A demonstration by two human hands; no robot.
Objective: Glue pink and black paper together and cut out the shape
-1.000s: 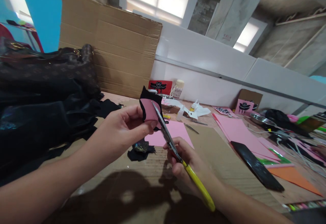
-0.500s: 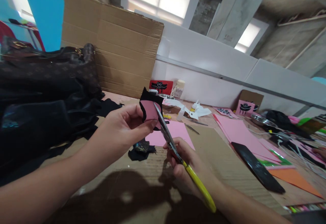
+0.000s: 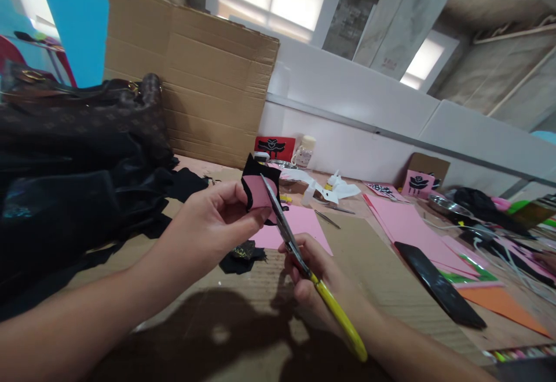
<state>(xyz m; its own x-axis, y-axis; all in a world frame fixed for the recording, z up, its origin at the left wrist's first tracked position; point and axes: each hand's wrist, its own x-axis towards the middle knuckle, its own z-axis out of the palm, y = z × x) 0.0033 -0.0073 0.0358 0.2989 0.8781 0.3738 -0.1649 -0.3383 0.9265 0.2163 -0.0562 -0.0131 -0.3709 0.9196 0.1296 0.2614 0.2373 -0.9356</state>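
Observation:
My left hand [image 3: 226, 214] pinches a small pink paper piece with black fabric [image 3: 260, 168] around its edge, held up above the table. My right hand [image 3: 317, 266] grips yellow-handled scissors [image 3: 284, 231], with fingers around the handles. The blades point up and to the left, and their tips lie over the pink face of the piece. Whether the blades are cutting the material I cannot tell. Below the piece a pink sheet [image 3: 304, 228] lies on the cardboard, beside black scraps [image 3: 237, 263] with a glittery bit on top.
Black fabric and a brown handbag [image 3: 78, 116] fill the left side, with a cardboard panel [image 3: 208, 87] upright behind. To the right are pink sheets [image 3: 403, 226], a black phone-like slab [image 3: 438, 283] and orange paper [image 3: 506, 309]. A metal pen-like tool [image 3: 328, 220] lies behind my right hand.
The pink-and-black piece has shifted slightly right and down with my left hand, and its angle has changed a little. The scissors stay almost in place.

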